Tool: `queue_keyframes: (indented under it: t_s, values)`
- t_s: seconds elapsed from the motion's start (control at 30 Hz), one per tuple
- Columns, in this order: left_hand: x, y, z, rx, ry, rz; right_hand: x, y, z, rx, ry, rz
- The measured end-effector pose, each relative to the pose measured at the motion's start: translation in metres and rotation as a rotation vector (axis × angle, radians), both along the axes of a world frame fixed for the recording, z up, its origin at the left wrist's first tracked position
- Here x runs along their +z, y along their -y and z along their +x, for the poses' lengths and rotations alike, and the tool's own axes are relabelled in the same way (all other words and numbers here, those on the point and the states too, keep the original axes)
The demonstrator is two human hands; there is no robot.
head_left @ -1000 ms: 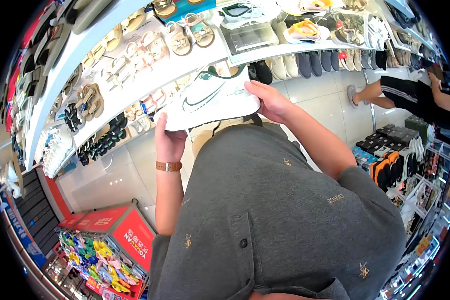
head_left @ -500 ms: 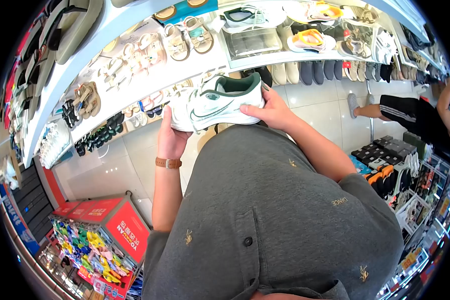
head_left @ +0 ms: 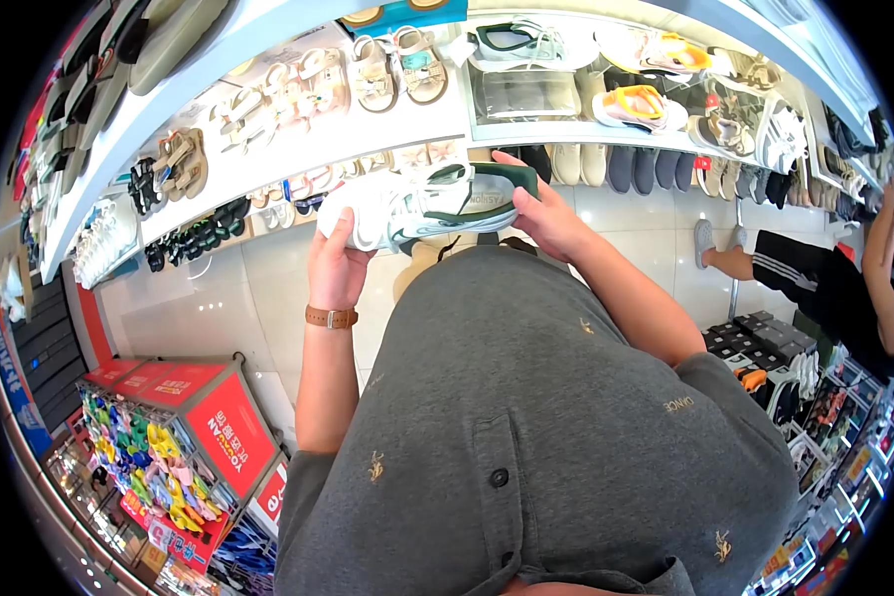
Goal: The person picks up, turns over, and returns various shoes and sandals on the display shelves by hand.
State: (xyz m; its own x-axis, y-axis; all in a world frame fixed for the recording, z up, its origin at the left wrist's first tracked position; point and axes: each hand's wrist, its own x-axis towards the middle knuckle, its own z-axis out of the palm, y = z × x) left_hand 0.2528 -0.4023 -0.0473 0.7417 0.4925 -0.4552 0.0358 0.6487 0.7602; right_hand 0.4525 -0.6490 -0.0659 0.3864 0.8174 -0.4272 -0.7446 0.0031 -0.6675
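A white sneaker [head_left: 432,204] with a dark green collar lining is held level in front of my body, its laces and opening turned up towards me. My left hand [head_left: 339,262] grips the toe end, thumb on top and fingers underneath. At the heel, my right hand [head_left: 546,214] has its thumb on the near side of the collar and a finger showing beyond the far side. Lettering shows on the insole. A brown watch strap [head_left: 330,318] circles my left wrist.
Shelves ahead carry sandals [head_left: 422,66] and a sneaker with an orange lining [head_left: 640,106]. Red display bins [head_left: 230,429] with colourful slippers stand at lower left. To the right is another person in black shorts [head_left: 790,263], near stacked dark boxes [head_left: 755,338].
The sneaker has been tilted from showing its side to showing its top and insole. Both hands still hold it, and my right hand has turned with the heel.
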Motion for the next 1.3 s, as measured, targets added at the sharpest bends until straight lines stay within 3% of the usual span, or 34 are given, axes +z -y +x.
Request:
queue_keyframes:
  t_s: [0.13,0.27,0.57,0.7,0.83,0.97,1.3]
  values:
    - [0.001,0.006,0.002,-0.025,0.019,0.016,-0.002,-0.003,0.003,0.036,0.27,-0.029]
    - [0.001,0.006,0.001,-0.108,0.075,0.093,-0.002,-0.002,0.005,-0.023,0.341,-0.005]
    - [0.006,0.007,0.012,0.02,-0.022,0.116,0.003,0.011,0.008,0.013,0.511,0.151]
    - [0.005,0.004,0.006,0.017,0.0,0.094,-0.002,0.019,0.023,-0.035,-0.327,0.376]
    - [0.003,0.007,0.001,0.013,0.039,0.101,-0.001,0.011,0.029,0.192,-0.077,-0.135]
    - [0.002,0.007,-0.003,0.015,0.073,0.118,-0.009,0.01,0.024,0.145,-0.327,-0.088]
    - [0.003,0.005,-0.002,0.124,0.032,0.141,0.003,-0.002,0.023,0.138,-0.18,-0.112]
